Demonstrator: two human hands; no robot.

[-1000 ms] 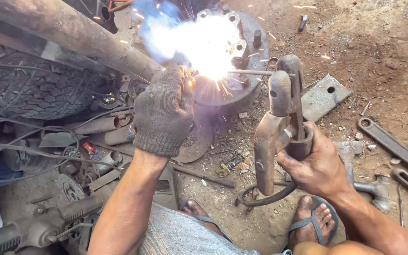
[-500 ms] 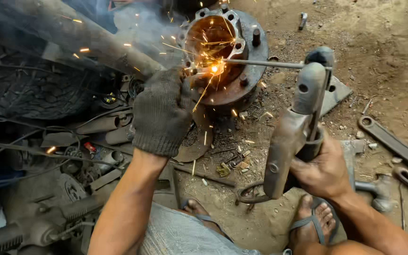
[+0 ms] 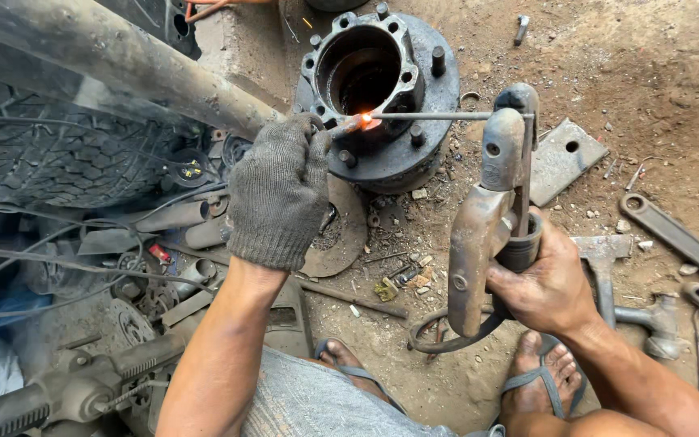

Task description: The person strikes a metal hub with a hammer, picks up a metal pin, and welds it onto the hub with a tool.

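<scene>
Left hand (image 3: pixel 278 190): gloved in grey knit, left of frame centre, fingers curled together near the glowing end of the rod; whether they pinch the rod I cannot tell.
Right hand (image 3: pixel 545 285): bare, lower right of centre, clamped around the grip of the holder.
Holder (image 3: pixel 489 218): rusty electrode holder, standing nearly upright right of centre, its head uppermost and biting the rod's right end.
Rod (image 3: pixel 430 116): thin and straight, running level from the holder's head leftward across the hub, well above the right hand.
Tip (image 3: pixel 363 122): glows orange just right of the gloved fingers, over the hub's rim.
Hub (image 3: pixel 386 89): dark round wheel hub with studs and an open bore, top centre, on the dirt.
Tyre (image 3: pixel 50 154): upper left, under a slanting pipe (image 3: pixel 115 53).
Plate (image 3: pixel 564 158): flat steel with a hole, right of the hub.
Wrenches (image 3: pixel 677 239): right edge, on the ground.
Hammer (image 3: pixel 608 283): just behind the right hand.
Feet (image 3: pixel 544 376): in sandals, bottom centre.
</scene>
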